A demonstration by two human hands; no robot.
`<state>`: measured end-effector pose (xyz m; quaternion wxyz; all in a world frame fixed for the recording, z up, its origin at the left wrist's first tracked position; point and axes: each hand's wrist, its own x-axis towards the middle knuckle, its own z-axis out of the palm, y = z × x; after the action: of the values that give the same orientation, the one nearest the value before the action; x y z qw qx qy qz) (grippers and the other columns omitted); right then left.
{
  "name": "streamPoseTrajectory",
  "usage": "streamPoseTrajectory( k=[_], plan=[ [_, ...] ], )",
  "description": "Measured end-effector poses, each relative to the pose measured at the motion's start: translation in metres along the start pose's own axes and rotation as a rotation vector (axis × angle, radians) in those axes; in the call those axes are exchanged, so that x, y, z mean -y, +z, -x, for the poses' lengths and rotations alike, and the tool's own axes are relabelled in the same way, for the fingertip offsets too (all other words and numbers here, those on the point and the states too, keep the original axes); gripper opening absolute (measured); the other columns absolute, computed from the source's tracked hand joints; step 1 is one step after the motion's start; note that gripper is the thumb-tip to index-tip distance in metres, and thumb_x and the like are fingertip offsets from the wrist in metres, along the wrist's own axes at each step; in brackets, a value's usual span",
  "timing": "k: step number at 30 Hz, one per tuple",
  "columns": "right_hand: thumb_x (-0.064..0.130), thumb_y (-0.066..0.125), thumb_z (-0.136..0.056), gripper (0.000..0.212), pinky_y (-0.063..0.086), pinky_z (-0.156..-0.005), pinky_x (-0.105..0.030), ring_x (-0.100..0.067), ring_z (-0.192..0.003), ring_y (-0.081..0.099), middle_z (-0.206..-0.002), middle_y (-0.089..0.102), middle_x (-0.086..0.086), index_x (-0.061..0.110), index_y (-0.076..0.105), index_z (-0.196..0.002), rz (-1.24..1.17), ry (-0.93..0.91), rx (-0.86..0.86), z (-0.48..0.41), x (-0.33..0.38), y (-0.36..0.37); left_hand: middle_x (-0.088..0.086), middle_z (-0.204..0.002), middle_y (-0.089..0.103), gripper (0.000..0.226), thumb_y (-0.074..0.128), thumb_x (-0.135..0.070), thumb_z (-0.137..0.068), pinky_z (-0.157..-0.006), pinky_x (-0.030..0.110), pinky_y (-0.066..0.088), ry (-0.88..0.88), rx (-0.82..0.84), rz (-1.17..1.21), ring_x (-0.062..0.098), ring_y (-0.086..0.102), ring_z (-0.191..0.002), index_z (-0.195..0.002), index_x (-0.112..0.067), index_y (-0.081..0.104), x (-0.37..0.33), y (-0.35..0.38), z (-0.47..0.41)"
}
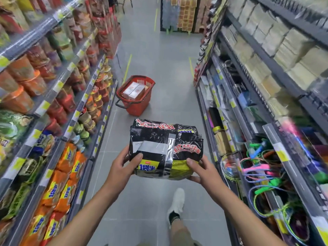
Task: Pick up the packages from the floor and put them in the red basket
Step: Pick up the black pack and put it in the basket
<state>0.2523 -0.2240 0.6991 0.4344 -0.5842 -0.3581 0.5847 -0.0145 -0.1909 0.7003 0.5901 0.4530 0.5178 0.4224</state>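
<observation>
2 hands hold a black package (166, 148) of noodles above the aisle floor (163, 71): the left hand (124, 167) grips its near left corner, thumb on top, and the right hand (202, 170) clasps its near right edge. Ahead on the floor, near the left shelves (53, 89), stands the red basket (135, 95), with 1 pale boxed pack (134, 90) inside.
</observation>
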Motion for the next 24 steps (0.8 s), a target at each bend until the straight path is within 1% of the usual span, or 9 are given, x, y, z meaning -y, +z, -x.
streamPoseTrajectory(
  k=[3,6,8,10,13,16,19,21,24],
  plan=[
    [0.03,0.071,-0.089,0.038,0.058,-0.097,-0.05,-0.02,-0.111,0.07,-0.116,0.074,0.004,0.028,0.063,-0.126,-0.011,-0.002,0.002,-0.06,0.016,-0.019,-0.002,-0.112,0.075,0.031,0.063,-0.024,-0.097,-0.069,0.021,0.057,-0.017,-0.017,-0.01,0.018,0.073,-0.101,-0.127,-0.029,0.061,-0.009,0.02,-0.062],
    [0.038,0.073,-0.079,0.048,0.058,-0.096,-0.049,-0.018,-0.108,0.071,-0.115,0.074,0.003,0.027,0.064,-0.125,-0.016,-0.012,0.016,-0.115,0.039,-0.034,-0.001,-0.112,0.075,0.031,0.06,-0.019,-0.099,-0.066,0.017,0.055,-0.032,-0.03,-0.017,0.013,0.073,-0.095,-0.129,-0.025,0.06,-0.022,0.039,-0.12],
    [0.037,0.073,-0.08,0.045,0.059,-0.095,-0.047,-0.015,-0.106,0.072,-0.12,0.073,-0.001,0.027,0.064,-0.124,-0.013,-0.004,0.02,-0.159,0.058,-0.05,-0.003,-0.109,0.076,0.029,0.059,-0.017,-0.099,-0.065,0.015,0.054,-0.035,-0.052,-0.013,0.009,0.072,-0.093,-0.127,-0.024,0.061,-0.033,0.055,-0.165],
    [0.04,0.077,-0.082,0.042,0.059,-0.096,-0.047,-0.016,-0.113,0.069,-0.127,0.069,-0.005,0.029,0.066,-0.122,-0.005,0.006,0.039,-0.203,0.075,-0.063,-0.006,-0.104,0.076,0.026,0.058,-0.016,-0.1,-0.064,0.014,0.053,-0.04,-0.074,-0.022,0.005,0.071,-0.09,-0.125,-0.023,0.062,-0.043,0.068,-0.205],
    [0.051,0.083,-0.077,0.048,0.058,-0.098,-0.05,-0.023,-0.129,0.058,-0.134,0.065,-0.004,0.034,0.068,-0.12,0.005,0.029,0.06,-0.259,0.096,-0.076,-0.002,-0.106,0.076,0.027,0.058,-0.014,-0.1,-0.064,0.015,0.054,-0.051,-0.098,-0.002,0.006,0.072,-0.088,-0.126,-0.019,0.062,-0.052,0.077,-0.254],
    [0.035,0.079,-0.088,0.037,0.059,-0.096,-0.047,-0.025,-0.119,0.066,-0.123,0.07,-0.003,0.028,0.066,-0.122,0.007,0.025,0.085,-0.314,0.114,-0.076,-0.012,-0.102,0.077,0.028,0.057,-0.013,-0.1,-0.064,0.014,0.053,-0.048,-0.142,-0.005,0.002,0.072,-0.088,-0.123,-0.029,0.061,-0.06,0.077,-0.301],
    [0.034,0.082,-0.084,0.04,0.059,-0.094,-0.047,-0.02,-0.11,0.069,-0.119,0.072,-0.002,0.026,0.067,-0.12,0.017,0.024,0.105,-0.366,0.132,-0.069,-0.024,-0.094,0.075,0.026,0.057,-0.014,-0.101,-0.062,0.011,0.051,-0.044,-0.167,-0.017,-0.007,0.069,-0.083,-0.12,-0.031,0.06,-0.066,0.071,-0.349],
    [0.03,0.079,-0.087,0.039,0.059,-0.094,-0.046,-0.016,-0.106,0.07,-0.119,0.071,-0.003,0.024,0.065,-0.123,0.03,0.04,0.111,-0.4,0.14,-0.062,-0.025,-0.093,0.075,0.025,0.057,-0.015,-0.101,-0.061,0.01,0.051,-0.054,-0.182,-0.024,-0.008,0.069,-0.082,-0.12,-0.032,0.06,-0.066,0.064,-0.38],
    [0.024,0.076,-0.091,0.038,0.06,-0.094,-0.046,-0.017,-0.107,0.071,-0.122,0.071,-0.005,0.022,0.063,-0.126,0.04,0.044,0.141,-0.454,0.154,-0.048,-0.02,-0.098,0.076,0.026,0.059,-0.017,-0.1,-0.063,0.014,0.053,-0.069,-0.204,0.006,0.0,0.071,-0.087,-0.119,-0.035,0.061,-0.073,0.049,-0.431]
  ],
)
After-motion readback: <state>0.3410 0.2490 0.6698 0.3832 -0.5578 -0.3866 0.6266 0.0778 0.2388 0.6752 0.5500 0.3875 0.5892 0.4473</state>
